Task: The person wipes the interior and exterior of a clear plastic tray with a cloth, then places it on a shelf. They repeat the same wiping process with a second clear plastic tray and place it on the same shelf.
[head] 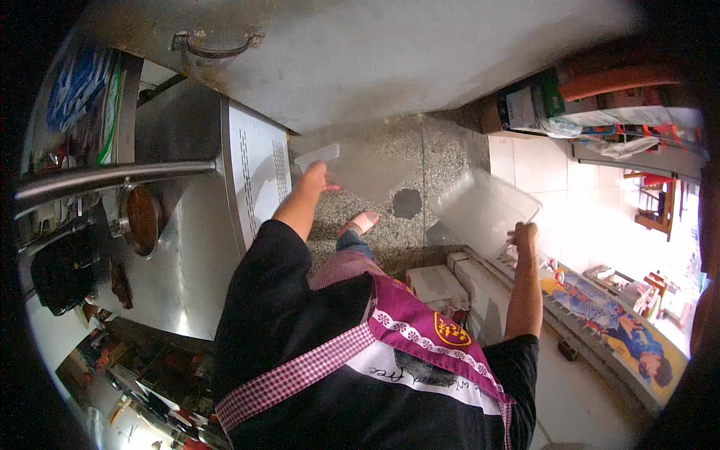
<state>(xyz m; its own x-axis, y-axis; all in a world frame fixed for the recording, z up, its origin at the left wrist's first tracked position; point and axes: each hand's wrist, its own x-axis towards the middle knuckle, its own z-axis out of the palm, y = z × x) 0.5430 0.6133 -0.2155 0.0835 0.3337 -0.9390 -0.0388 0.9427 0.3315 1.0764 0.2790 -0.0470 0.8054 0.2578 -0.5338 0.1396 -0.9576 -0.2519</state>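
My left hand [319, 177] grips the near edge of a translucent plastic container [365, 174], held above the speckled floor. Its outline is blurred, so I cannot tell whether it is a box or a lid. Farther right, my right hand [523, 233] is closed on the rim of a second translucent plastic container [484, 205], which is tilted. The two containers are apart, with a dark round patch [407, 203] on the floor between them.
A large metal door or panel [360, 62] with a handle [219, 48] spans the top. On the left is a stainless steel counter [191, 242] with a rail [118, 175] and a round metal pan [142, 219]. White boxes [436, 284] stand low by my legs, beside a ledge with an illustrated panel [619, 332].
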